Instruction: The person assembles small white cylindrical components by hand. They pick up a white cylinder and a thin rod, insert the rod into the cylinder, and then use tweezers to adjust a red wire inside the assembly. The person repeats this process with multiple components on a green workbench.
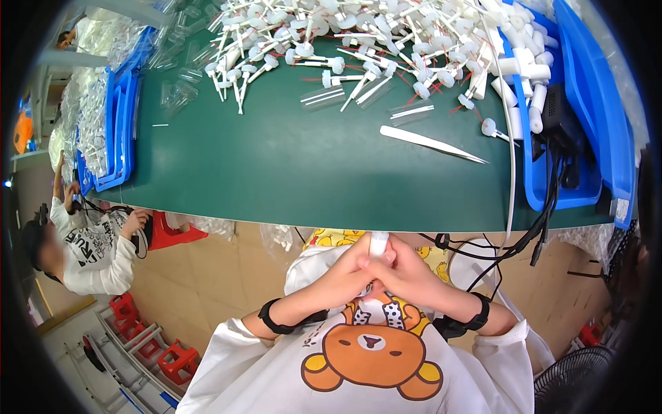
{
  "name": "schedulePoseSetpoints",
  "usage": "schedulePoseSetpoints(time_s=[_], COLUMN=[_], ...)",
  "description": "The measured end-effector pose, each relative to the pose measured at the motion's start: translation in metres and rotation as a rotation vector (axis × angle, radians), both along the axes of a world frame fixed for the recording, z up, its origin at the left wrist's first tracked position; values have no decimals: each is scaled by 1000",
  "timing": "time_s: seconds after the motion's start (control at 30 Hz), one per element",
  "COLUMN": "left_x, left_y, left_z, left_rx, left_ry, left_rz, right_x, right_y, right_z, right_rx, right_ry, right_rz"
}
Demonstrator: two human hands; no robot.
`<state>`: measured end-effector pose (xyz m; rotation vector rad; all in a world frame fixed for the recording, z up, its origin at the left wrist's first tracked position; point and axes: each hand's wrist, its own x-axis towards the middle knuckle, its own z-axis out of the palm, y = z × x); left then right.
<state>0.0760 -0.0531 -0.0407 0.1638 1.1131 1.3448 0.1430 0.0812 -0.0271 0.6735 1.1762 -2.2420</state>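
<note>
My left hand (348, 273) and my right hand (408, 268) meet in front of my chest, just off the table's near edge. Both are closed round a small white cylindrical piece (378, 243), whose upper end sticks out between the fingers. Its lower part is hidden by the fingers and thumbs. Beyond them on the green table (289, 165) lie white pointed tweezers (431, 143). Farther back spreads a heap of white stick parts with round discs (372, 69), some with red threads.
At the right, a blue bin (531, 186) holds white foam-like cylinders (534, 72), a black box and cables. Blue trays (123, 131) of small white parts stand at the left. Clear tubes (178, 96) lie at the back left. Another person (96, 248) sits at the left.
</note>
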Motion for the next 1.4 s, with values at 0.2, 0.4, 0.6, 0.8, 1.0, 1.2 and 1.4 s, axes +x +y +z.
schedulePoseSetpoints(time_s=[0.2,0.4,0.6,0.8,1.0,1.2,1.4], left_x=[-31,-74,-70,-65,-64,-61,-61], left_y=[-35,-41,-22,7,17,19,19], left_z=[48,53,49,42,17,17,17], left_rx=[97,185,2,-123,-199,-236,-242], left_ry=[140,387,703,1248,1727,1790,1803], left_rz=[109,661,545,448,397,380,384], right_x=[-11,-22,-42,-75,-87,-82,-84], right_y=[33,43,47,74,111,111,110], right_z=[32,58,69,64,50,46,46], right_rx=[362,813,1194,1720,1947,1960,2006], right_ry=[321,564,714,675,379,349,309], right_rz=[638,514,347,61,-36,-44,-22])
